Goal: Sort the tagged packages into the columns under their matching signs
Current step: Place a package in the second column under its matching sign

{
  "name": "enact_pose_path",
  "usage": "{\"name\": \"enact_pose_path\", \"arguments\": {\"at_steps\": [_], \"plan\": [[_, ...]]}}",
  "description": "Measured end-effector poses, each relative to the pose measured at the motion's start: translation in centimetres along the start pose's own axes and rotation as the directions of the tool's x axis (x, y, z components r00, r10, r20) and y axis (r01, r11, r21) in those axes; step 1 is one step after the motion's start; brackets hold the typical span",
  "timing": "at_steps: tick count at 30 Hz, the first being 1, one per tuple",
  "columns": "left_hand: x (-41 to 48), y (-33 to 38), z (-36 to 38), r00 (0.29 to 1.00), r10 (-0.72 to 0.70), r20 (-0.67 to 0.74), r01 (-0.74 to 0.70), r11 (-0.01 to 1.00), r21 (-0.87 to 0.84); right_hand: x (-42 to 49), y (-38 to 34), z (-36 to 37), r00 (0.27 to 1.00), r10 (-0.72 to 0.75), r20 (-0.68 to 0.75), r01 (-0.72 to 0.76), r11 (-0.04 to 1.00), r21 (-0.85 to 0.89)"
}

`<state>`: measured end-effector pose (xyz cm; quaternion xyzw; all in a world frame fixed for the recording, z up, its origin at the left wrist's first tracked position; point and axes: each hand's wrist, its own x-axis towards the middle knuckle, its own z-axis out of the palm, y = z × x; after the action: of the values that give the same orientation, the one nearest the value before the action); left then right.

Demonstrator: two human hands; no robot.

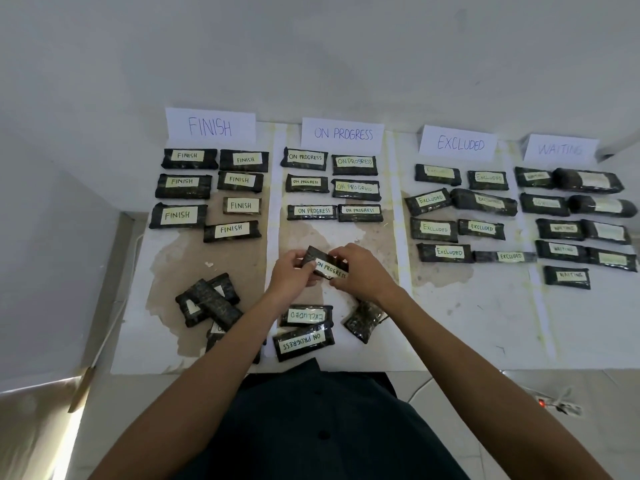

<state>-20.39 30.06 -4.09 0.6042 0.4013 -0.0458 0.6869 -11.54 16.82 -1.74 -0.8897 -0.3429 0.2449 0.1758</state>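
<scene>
Both my hands, left hand point(289, 271) and right hand point(356, 271), pinch flat dark crinkly film-wrapped package point(323, 263); pale rectangular tag reads ON PROGRESS.

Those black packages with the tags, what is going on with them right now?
A person is sorting them under four paper signs at the table's far edge. The left hand and right hand hold one package tagged ON PROGRESS just below the ON PROGRESS sign and its six sorted packages. Columns also stand under FINISH, EXCLUDED and WAITING. Unsorted ones lie near the person, among them an EXCLUDED package, another ON PROGRESS package and a small pile on the left.
</scene>
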Motion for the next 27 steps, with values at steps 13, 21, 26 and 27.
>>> {"name": "enact_pose_path", "arguments": {"at_steps": [13,21,26,27], "plan": [[5.4,-1.4,6.6,0.959,0.236,0.156,-0.28,0.722,0.633,5.6,10.2,-1.8,0.998,-0.06,-0.011,0.055,0.963,-0.264],[3.2,-3.4,8.1,0.749,0.398,0.53,-0.591,0.037,0.806,4.2,11.9,-0.8,0.993,-0.119,0.013,0.118,0.959,-0.259],[2.1,-4.2,8.7,0.678,0.262,0.687,-0.696,-0.071,0.714,0.2,10.9,-1.0,0.998,-0.045,0.041,0.045,0.999,-0.002],[2.0,-4.2,8.8,0.68,0.255,0.687,-0.695,-0.075,0.715,-0.8,10.6,-0.9,0.996,0.005,0.087,-0.01,0.998,0.054]]}}
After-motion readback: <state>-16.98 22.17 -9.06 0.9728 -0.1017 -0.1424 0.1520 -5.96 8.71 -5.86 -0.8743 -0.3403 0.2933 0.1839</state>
